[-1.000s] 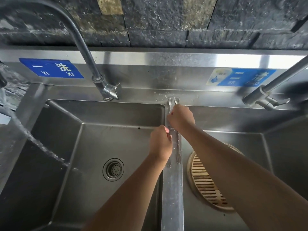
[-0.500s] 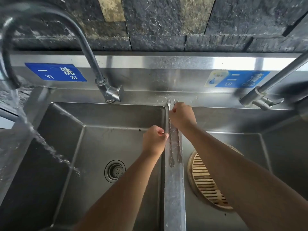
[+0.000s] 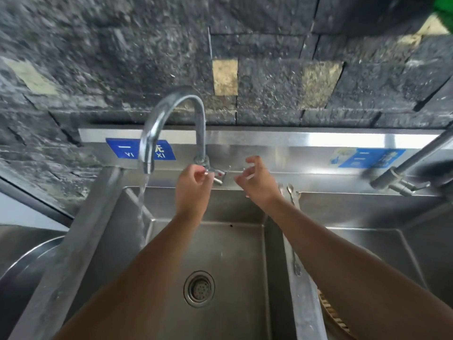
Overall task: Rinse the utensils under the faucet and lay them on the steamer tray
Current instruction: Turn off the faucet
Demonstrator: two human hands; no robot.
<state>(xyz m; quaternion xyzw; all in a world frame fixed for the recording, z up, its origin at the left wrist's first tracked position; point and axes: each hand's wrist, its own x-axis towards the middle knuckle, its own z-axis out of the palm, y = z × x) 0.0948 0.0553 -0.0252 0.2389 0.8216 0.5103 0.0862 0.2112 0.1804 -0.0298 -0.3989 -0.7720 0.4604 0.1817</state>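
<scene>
Several metal utensils [image 3: 292, 198] lie lengthwise on the divider between the two basins, partly hidden under my right forearm. My right hand [image 3: 257, 185] hovers above the left basin's back edge, fingers spread, holding nothing. My left hand [image 3: 193, 190] is loosely curled, its fingertips right at the faucet's lever [image 3: 219, 174]; it holds no utensil. The curved faucet [image 3: 171, 111] pours water [image 3: 141, 207] into the left side of the left basin. Only a sliver of the bamboo steamer tray [image 3: 331, 313] shows in the right basin, behind my right arm.
The left basin has a round drain [image 3: 199, 288] in its floor. A second faucet [image 3: 402, 179] reaches in from the right edge. A round metal vessel's rim [image 3: 27, 256] sits at the left, outside the sink. A dark stone wall rises behind.
Both hands have left the utensils on the divider and moved up and left to the faucet's base. My view has tilted up, so the steamer tray has slid mostly out of sight.
</scene>
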